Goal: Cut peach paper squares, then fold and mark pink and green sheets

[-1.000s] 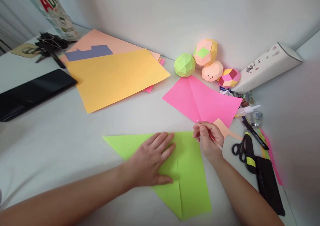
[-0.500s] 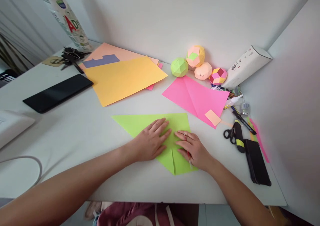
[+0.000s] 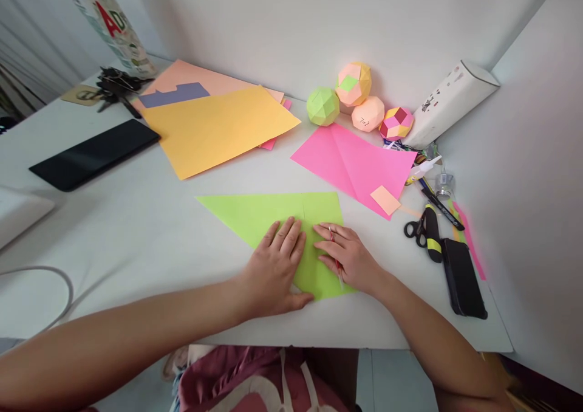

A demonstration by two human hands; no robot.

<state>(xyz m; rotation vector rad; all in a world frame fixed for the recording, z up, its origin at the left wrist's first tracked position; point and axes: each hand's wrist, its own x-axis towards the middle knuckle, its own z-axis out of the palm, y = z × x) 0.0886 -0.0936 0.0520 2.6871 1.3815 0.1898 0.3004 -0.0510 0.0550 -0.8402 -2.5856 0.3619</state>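
A lime green folded paper triangle (image 3: 255,208) lies on the white table (image 3: 150,236) near its front edge. My left hand (image 3: 276,266) lies flat on the green paper with its fingers stretched out. My right hand (image 3: 348,257) rests beside it on the same paper, fingers flat, with a thin red pen (image 3: 336,260) tucked between them. The two hands nearly touch at the paper's centre crease.
A creased pink sheet (image 3: 359,163) with a small peach note (image 3: 385,200) lies behind. Several paper polyhedra (image 3: 359,102) sit at the wall. Scissors (image 3: 421,230), a dark case (image 3: 462,275) and pens lie right. Orange sheets (image 3: 214,126), a black phone (image 3: 91,154) and keys (image 3: 113,84) lie left.
My right hand came down from beside the pink sheet onto the green paper, still holding the pen. My left hand slid back toward the front corner. The camera view pulled back.
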